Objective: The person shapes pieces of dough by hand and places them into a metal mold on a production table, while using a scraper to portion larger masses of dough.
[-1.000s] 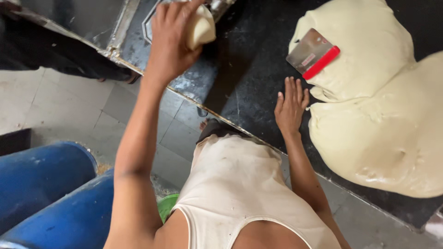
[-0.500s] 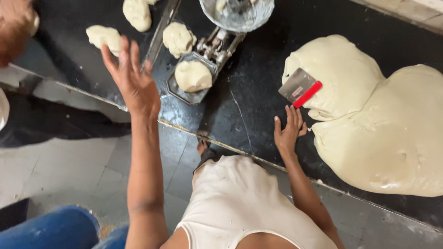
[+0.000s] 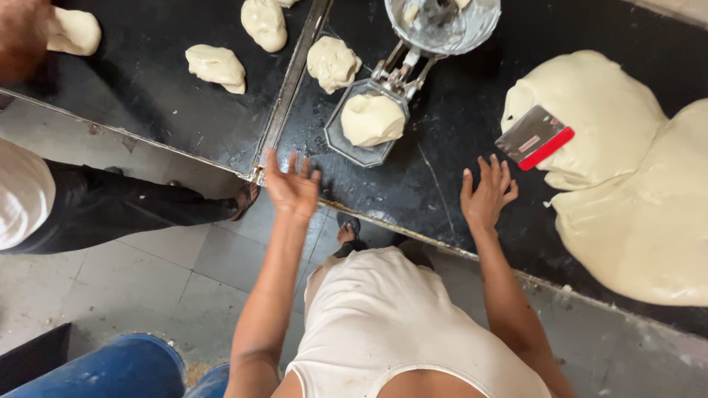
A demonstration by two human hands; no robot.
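Dough mass [image 3: 634,184], one large slab, lies just beyond the right hand's [image 3: 485,197] spread, empty fingers.
One scraper [image 3: 535,138] rests on it; five small dough portions [image 3: 372,119] sit beyond the left hand's [image 3: 293,188] open, empty fingers.

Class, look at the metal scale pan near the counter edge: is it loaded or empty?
Loaded. One dough piece sits on the scale pan; both hands, left hand and right hand, are off it, open.
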